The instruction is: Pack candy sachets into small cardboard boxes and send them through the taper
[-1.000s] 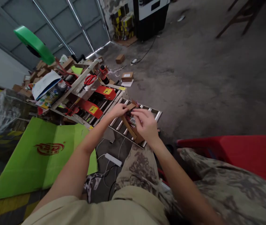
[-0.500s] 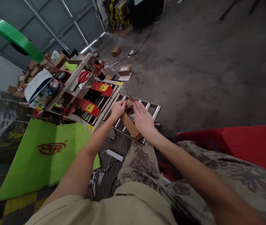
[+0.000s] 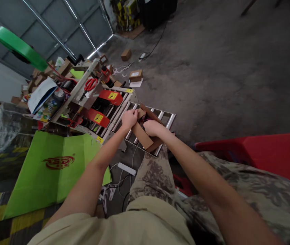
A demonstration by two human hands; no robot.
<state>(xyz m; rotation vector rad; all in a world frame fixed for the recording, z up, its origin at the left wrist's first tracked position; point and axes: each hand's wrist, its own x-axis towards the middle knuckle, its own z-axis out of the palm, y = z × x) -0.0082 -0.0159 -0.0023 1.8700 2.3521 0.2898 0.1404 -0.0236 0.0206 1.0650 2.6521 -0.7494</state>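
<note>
Through the head camera I am seeing the cardboard box resting on the short roller conveyor, just in front of the patterned trousers, with its top flaps standing unfolded. With my left hand I am clasping the box at its far left corner, the fingers curling in over the edge beside a raised flap. My right hand is reaching down into the box from the other side, wrist bent over the rim; its fingertips are hiding inside, so I cannot tell whether they are gripping anything. Between the two hands something dark and reddish is showing in the box, too small for me to name. Beyond the left hand, the framed machine is adjoining the conveyor, its two orange-red blocks carrying yellow labels, and red-handled scissors are lying on its upper part. A large green roll is standing out above the machine. At lower left a bright green cardboard sheet is leaning half-folded, and a white power strip is lying on the floor below the conveyor. Farther off, a small labelled carton is sitting on the floor, touching a white sheet.
</note>
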